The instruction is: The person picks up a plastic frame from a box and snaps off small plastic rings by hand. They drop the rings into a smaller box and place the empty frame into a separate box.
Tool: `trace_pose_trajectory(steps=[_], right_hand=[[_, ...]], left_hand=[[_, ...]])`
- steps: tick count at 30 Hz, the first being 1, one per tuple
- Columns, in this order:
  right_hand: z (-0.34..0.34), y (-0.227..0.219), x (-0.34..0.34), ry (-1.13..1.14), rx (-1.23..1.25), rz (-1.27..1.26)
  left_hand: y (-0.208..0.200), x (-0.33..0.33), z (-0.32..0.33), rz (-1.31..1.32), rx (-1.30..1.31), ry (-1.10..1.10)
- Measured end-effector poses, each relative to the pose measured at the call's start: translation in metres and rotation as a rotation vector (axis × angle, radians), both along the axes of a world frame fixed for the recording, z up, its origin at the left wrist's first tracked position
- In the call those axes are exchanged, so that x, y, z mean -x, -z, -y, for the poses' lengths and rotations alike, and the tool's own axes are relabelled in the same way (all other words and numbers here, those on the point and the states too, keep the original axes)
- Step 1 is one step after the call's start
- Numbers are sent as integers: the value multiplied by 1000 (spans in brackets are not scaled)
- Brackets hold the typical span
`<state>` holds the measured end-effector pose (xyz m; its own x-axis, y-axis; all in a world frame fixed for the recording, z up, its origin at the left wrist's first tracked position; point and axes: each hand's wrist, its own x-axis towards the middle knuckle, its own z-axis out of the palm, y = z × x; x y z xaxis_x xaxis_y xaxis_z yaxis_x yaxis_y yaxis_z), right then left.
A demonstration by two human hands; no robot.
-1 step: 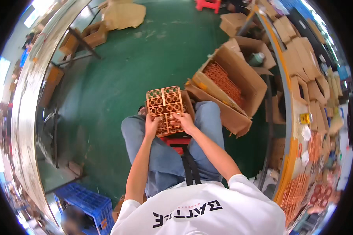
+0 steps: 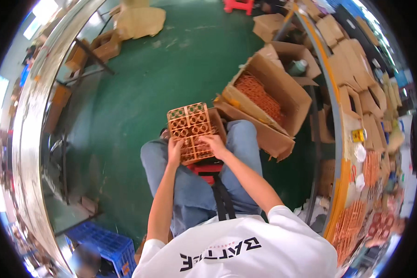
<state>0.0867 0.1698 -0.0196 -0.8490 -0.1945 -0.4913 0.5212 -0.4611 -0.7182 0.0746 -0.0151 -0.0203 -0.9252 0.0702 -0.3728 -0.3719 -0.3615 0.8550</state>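
Note:
A flat orange moulded plastic frame (image 2: pixel 189 121), with rows of rings and thin cross bars, lies tilted above my lap. My left hand (image 2: pixel 174 150) grips its near left edge, thumb on top. My right hand (image 2: pixel 214 144) reaches over the near right part, its fingers closed on the bars or small pieces there; the exact contact is too small to make out. Under the frame stands a small cardboard box (image 2: pixel 217 121) between my knees, holding more orange pieces, mostly hidden by the frame.
Right of my knees, a large open cardboard box (image 2: pixel 297 109) holds a heap of orange frames (image 2: pixel 259 97). A cluttered workbench (image 2: pixel 340 185) runs along the right, another table (image 2: pixel 30 139) along the left. A blue crate (image 2: pixel 102 241) stands at lower left, a red stool (image 2: pixel 238 5) far ahead.
The whole view has shifted slightly. The frame has turned a little in my hands, and my right hand's fingers have moved slightly over its near part. My left hand keeps its grip.

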Motion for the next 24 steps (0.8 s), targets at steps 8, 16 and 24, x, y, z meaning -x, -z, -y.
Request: trace_pose_trajectory(steps=[8, 16, 24], right_hand=[[3, 13, -2, 72, -35, 124], [-18, 11, 9, 98, 135, 116], [-9, 16, 9, 130, 32, 103]], left_hand=[[5, 4, 4, 84, 137, 176], [-5, 14, -4, 237, -123, 237], [18, 8, 3, 102, 146, 177]])
